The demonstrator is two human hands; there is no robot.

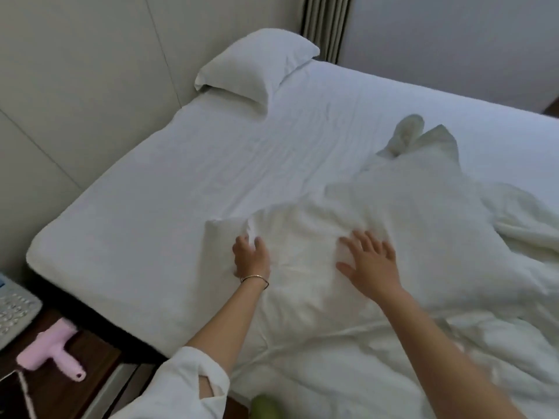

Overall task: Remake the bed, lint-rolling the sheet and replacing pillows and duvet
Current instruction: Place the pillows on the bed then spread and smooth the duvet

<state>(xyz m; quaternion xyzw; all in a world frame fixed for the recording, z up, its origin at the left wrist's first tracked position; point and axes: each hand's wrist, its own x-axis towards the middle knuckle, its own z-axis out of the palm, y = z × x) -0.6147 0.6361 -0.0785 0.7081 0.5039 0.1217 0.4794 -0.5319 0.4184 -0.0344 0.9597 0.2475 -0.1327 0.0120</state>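
- Duvet point(408, 237) lay bunched over the near right part of the bed, its leading edge reaching about halfway across, while the sheet point(151, 213) on the left half and toward the headboard end was still bare.
- My left hand point(251, 258) had its fingers curled into a fold at the duvet's leading edge, pinching the cloth; I judged this was to drag that edge out toward the bed's left side.
- My right hand point(370, 264) rested flat on the duvet with fingers spread and straight, holding nothing; I took it to be pressing the fabric down and smoothing it while the other hand pulled.
- One pillow point(257, 65) already sat at the far left corner of the bed, against the wall panel point(90, 71), which suggested the pillows were partly back in place; I saw no second pillow in its spot.
- A small pale bundle point(405, 134) lay on the sheet beyond the duvet; I could not tell what it was.
- The pink lint roller point(51, 355) lay on the dark nightstand point(72, 388) by the bed's near left corner, near a phone keypad point(15, 313), out of the hands; I judged the rolling step done.
- Next I would have needed to spread the duvet evenly to all edges.
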